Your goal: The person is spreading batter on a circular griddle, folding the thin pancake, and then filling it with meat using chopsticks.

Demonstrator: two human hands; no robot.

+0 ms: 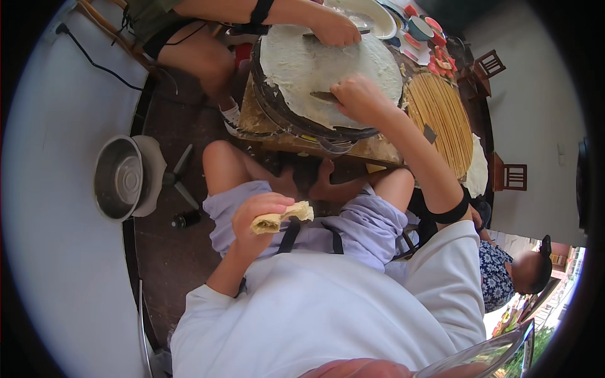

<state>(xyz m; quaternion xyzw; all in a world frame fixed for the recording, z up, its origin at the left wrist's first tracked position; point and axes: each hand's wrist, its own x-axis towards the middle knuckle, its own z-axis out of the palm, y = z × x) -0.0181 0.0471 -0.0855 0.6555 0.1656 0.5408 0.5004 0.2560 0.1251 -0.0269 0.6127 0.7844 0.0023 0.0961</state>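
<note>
A bitten piece of rolled flatbread point(283, 216) is in my left hand point(259, 217), above my lap. My right hand point(361, 100) grips a dark scraper blade point(324, 97) at the near right part of a large round griddle point(274, 106). Over the griddle lies a wide, thin, pale sheet of batter point(302, 61) with ragged edges. Some steam or haze blurs the middle of the sheet. At the griddle's far side, another person's hand point(336, 29) holds a flat dark tool against the sheet.
Right of the griddle lies a round slatted mat point(439, 123), with watermelon pieces point(442, 62) and a bowl point(419, 28) beyond. A large basin point(385, 19) stands at the back. A metal bowl point(125, 177) is at left. Another person point(501, 274) is at lower right.
</note>
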